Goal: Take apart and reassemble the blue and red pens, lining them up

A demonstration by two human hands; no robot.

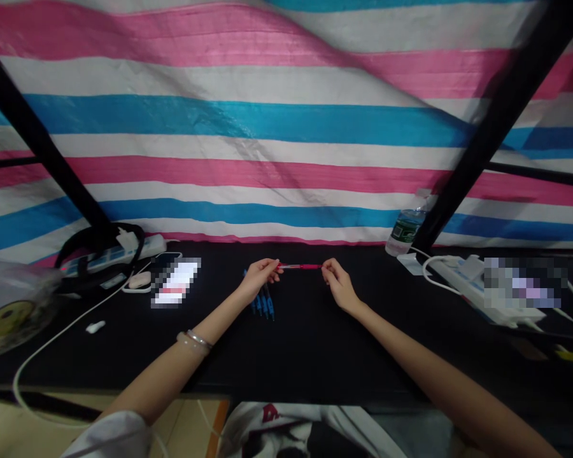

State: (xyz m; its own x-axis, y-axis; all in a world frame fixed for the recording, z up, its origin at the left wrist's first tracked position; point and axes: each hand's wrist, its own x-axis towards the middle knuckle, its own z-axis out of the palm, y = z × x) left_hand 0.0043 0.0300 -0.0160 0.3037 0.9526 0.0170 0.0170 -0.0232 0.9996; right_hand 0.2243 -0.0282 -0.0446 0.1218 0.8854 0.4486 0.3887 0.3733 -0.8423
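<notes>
A red pen (pixel 302 266) with a clear section lies level between my two hands, a little above the black tabletop. My left hand (pixel 260 278) is closed on its left end. At its right end, the fingers of my right hand (pixel 338 285) pinch the tip. Several blue pens (pixel 266 305) lie side by side on the table just below my left hand, their upper parts hidden behind it.
A lit phone (pixel 179 283) and a power strip (pixel 109 257) are at left, with a plastic bag (pixel 16 305) beyond them. On the right stand a water bottle (pixel 407 229) and another power strip (pixel 482 292) with white cables. A striped sheet (pixel 267 121) hangs behind the black table (pixel 305 356).
</notes>
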